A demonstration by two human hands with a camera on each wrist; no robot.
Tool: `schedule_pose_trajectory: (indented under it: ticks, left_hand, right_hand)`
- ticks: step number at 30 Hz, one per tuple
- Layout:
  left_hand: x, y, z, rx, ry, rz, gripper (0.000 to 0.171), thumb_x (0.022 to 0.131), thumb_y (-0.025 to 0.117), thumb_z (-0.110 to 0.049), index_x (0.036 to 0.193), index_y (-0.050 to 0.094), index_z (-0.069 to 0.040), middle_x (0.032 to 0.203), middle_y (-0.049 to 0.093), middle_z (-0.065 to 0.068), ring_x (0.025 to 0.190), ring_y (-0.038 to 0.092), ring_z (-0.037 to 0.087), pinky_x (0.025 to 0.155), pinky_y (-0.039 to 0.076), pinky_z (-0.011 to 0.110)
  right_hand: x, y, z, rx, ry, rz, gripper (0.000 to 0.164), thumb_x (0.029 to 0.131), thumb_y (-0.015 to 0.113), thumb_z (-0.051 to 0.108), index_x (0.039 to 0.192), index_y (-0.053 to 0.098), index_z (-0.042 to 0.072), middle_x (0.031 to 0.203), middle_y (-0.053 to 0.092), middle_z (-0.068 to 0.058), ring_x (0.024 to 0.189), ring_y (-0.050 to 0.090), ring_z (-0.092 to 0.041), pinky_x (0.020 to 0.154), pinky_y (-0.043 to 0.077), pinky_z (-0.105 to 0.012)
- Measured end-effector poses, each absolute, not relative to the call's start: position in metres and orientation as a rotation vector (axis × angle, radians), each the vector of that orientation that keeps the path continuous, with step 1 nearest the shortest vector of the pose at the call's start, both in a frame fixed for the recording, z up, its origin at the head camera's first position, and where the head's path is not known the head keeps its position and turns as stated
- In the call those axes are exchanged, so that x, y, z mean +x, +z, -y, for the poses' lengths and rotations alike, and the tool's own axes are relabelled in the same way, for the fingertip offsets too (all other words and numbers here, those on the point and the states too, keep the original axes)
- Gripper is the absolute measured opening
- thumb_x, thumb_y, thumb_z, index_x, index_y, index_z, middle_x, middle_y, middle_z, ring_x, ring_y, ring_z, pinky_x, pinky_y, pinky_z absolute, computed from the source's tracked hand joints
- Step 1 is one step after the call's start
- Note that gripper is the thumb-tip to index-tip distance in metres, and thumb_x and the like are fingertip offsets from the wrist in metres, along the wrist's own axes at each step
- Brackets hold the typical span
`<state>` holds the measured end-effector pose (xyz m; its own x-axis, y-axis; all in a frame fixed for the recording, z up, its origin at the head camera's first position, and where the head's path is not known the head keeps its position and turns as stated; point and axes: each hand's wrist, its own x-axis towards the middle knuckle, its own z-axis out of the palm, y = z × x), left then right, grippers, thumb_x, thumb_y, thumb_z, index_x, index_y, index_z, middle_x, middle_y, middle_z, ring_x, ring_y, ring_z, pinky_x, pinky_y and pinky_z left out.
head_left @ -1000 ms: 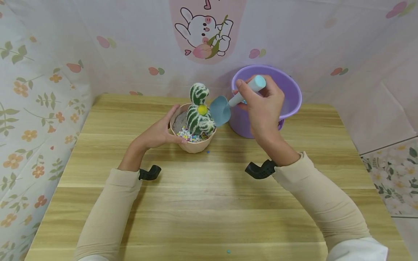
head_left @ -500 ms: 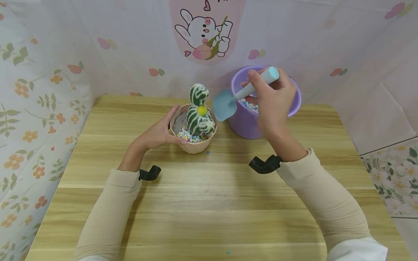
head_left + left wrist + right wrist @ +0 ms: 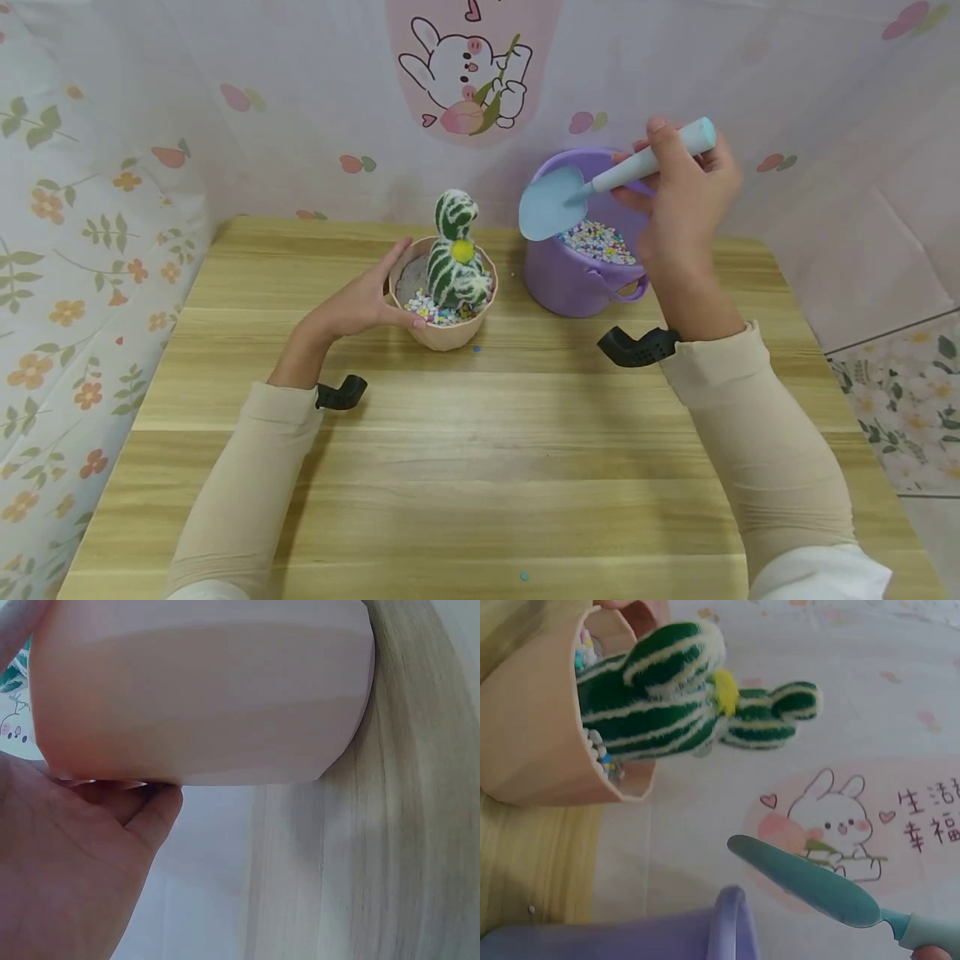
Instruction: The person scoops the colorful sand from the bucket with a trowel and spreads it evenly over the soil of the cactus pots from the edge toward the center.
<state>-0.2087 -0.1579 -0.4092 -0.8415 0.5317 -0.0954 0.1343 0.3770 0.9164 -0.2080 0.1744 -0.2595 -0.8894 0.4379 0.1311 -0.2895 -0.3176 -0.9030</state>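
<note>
My left hand grips the side of a pale peach flower pot, thumb at the near side and fingers round the far side. In the pot stands an artificial cactus, green with white stripes and a yellow pompom. Colourful pebbles cover part of the grey filling around it. The pot's wall fills much of the left wrist view. My right hand holds a light blue toy shovel by its handle. The shovel's blade is over the left rim of a purple bucket, which contains colourful pebbles.
Everything stands on a wooden table with a patterned cloth behind it. A blue pebble lies in front of the pot, and a teal one near the front edge.
My right hand has carried the shovel right and up, away from the cactus to above the bucket's left side. The pebbles in the bucket have come into sight. My left hand stays on the pot.
</note>
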Motion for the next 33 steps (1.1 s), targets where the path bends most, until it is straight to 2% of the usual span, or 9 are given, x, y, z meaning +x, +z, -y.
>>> schedule_pose_trajectory:
  ticks: [6,13,23,33]
  left_hand:
    - [-0.197,-0.412,0.155,0.553,1.553,-2.261,0.118,0.079,0.082,-0.023,0.157,-0.007,-0.020,0.163,-0.001,0.003,0.148,0.015,0.025,0.117,0.021,0.049]
    - [-0.189,-0.419,0.145,0.511,1.629,-2.305,0.118,0.079,0.082,-0.024,0.157,-0.006,-0.021,0.163,0.002,0.002,0.147,0.013,0.022,0.118,0.019,0.048]
    - [-0.192,-0.418,0.146,0.531,1.585,-2.347,0.116,0.079,0.082,-0.026,0.157,-0.003,-0.018,0.163,0.006,0.003,0.147,0.015,0.023,0.118,0.019,0.049]
    - [-0.199,-0.415,0.153,0.533,1.480,-2.352,0.116,0.079,0.081,-0.033,0.157,-0.004,-0.023,0.163,0.004,0.002,0.148,0.014,0.024,0.117,0.019,0.051]
  right_hand:
    - [-0.217,-0.254,-0.191,-0.287,2.231,1.401,0.024,0.077,0.082,0.012,0.089,0.064,0.001,0.082,0.067,-0.012,0.068,0.071,-0.030,0.044,0.054,-0.035]
    - [-0.225,-0.252,-0.213,-0.356,2.211,1.378,0.030,0.074,0.086,0.015,0.091,0.065,0.001,0.086,0.066,-0.013,0.069,0.072,-0.031,0.048,0.056,-0.036]
    - [-0.240,-0.263,-0.232,-0.448,2.207,1.397,0.033,0.075,0.085,0.018,0.096,0.065,0.003,0.089,0.067,-0.012,0.071,0.072,-0.028,0.049,0.056,-0.036]
    - [-0.255,-0.270,-0.249,-0.520,2.276,1.423,0.033,0.075,0.085,0.015,0.101,0.067,0.006,0.090,0.067,-0.010,0.071,0.072,-0.028,0.053,0.057,-0.039]
